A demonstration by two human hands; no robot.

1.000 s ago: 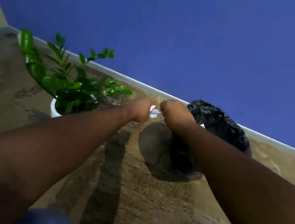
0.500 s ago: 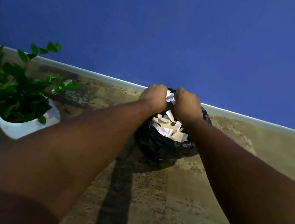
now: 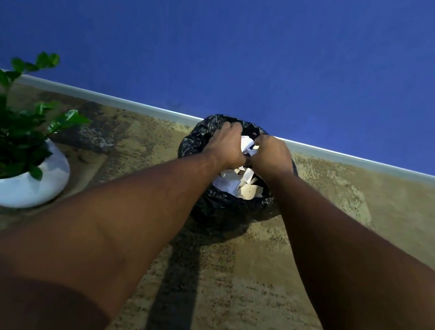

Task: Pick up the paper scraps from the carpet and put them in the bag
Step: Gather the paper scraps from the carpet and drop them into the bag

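Blue wall [image 3: 253, 45] fills the upper half of the head view, meeting a pale skirting board [image 3: 136, 105] and a mottled tan carpet [image 3: 250, 292] below. A black plastic bag [image 3: 194, 145] sits on the carpet against the skirting board, its mouth open and rolled down. Inside it lies a heap of white and tan paper scraps [image 3: 238, 186].

Both bare forearms reach forward over the bag's mouth. The left hand [image 3: 227, 145] and the right hand [image 3: 271, 155] are held close together above the heap, backs toward the camera, fingers [image 3: 231, 128] curled downward. Between them they hold a crumpled bunch of white paper [image 3: 246, 146], gripped from either side; the fingertips themselves are mostly hidden behind the knuckles and the paper. The left hand's fingers lie close to the far rim of the bag; whether they touch the plastic cannot be told.

At the left, well apart from the bag, a leafy green plant [image 3: 2, 122] stands in a rounded white pot [image 3: 30, 185] on the carpet. A dark shadow band [image 3: 180, 283] runs along the carpet between the arms.
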